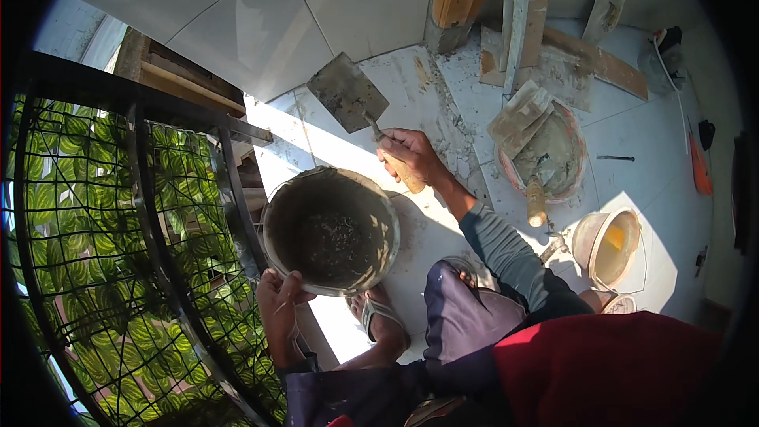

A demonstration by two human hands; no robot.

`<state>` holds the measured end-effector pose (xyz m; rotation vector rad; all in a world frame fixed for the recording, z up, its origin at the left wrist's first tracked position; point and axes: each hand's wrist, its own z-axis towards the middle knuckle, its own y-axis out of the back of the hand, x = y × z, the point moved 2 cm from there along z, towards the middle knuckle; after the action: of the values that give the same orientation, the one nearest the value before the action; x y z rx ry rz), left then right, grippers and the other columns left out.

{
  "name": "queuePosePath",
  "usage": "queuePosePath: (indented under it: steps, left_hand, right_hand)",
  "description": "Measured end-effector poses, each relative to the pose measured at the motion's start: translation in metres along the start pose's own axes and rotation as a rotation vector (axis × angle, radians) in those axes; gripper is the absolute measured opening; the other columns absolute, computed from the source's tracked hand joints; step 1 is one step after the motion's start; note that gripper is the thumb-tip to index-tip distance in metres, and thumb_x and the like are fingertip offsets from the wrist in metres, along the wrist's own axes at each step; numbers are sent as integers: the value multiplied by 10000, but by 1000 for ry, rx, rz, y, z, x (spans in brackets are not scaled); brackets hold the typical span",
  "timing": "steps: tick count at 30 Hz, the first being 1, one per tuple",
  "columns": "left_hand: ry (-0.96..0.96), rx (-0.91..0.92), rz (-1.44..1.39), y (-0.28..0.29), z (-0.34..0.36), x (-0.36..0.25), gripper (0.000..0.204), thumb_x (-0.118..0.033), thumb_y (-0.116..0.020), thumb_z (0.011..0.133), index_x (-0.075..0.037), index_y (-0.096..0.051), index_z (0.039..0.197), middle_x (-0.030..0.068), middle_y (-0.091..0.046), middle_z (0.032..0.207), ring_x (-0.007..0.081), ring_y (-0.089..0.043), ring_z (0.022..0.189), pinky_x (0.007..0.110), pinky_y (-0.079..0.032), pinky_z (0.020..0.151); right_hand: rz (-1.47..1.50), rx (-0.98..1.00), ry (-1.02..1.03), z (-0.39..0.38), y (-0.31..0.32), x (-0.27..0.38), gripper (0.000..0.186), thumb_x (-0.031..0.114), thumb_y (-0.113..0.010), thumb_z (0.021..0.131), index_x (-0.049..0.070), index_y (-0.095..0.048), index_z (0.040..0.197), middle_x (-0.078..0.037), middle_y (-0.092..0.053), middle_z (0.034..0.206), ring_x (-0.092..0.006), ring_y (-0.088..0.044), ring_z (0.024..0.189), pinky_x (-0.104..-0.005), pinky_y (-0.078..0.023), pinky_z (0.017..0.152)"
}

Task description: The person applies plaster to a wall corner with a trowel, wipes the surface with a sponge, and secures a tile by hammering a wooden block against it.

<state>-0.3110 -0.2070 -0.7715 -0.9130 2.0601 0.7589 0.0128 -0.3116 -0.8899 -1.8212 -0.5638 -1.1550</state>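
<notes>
A trowel [346, 93] with a flat, square, mortar-smeared blade is in my right hand [413, 156]. My fingers wrap its wooden handle, and the blade points up and left over the white tiles, beyond the bucket. With my left hand [278, 300] I grip the near left rim of a dark, round bucket [379, 213], thumb over the edge. The bucket tilts so its mouth faces me. Grey residue coats the inside, with pale flecks at the bottom. My sandalled foot [379, 312] is just below the bucket, partly hidden by it.
A black mesh gate [146, 190] with leafy panels borders the left. To the right, a mortar tub [581, 138] carries more trowels [518, 122]. Nearby are a small bucket [589, 241] holding something yellow and a dark rod [615, 158]. Boards [624, 71] lie along the back wall.
</notes>
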Motion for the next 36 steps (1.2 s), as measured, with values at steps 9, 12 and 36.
queuePosePath:
  steps: [9,12,36]
  left_hand:
    - [-86,-42,-98,-10,25,5,155,-101,-650,883,2,-536,907,63,-608,771,129,-616,575,271,-596,556]
    - [-84,-38,-98,-9,28,8,150,-91,-645,884,14,-554,939,71,-623,797,130,-628,606,270,-599,559]
    - [-39,0,-81,-4,27,14,145,-128,-641,911,-28,-581,997,84,-679,890,148,-675,708,270,-595,605]
  right_hand:
    - [-222,-322,-81,-59,45,11,291,278,-578,962,-4,-599,894,-48,-584,736,-117,-556,525,-290,-452,451]
    - [-229,-642,-38,-24,81,-3,270,251,-581,953,-2,-587,861,-75,-596,706,-154,-586,510,-309,-463,441]
    - [-795,-942,241,15,111,27,246,212,-622,879,-30,-639,917,-182,-648,747,-365,-656,627,-419,-527,570]
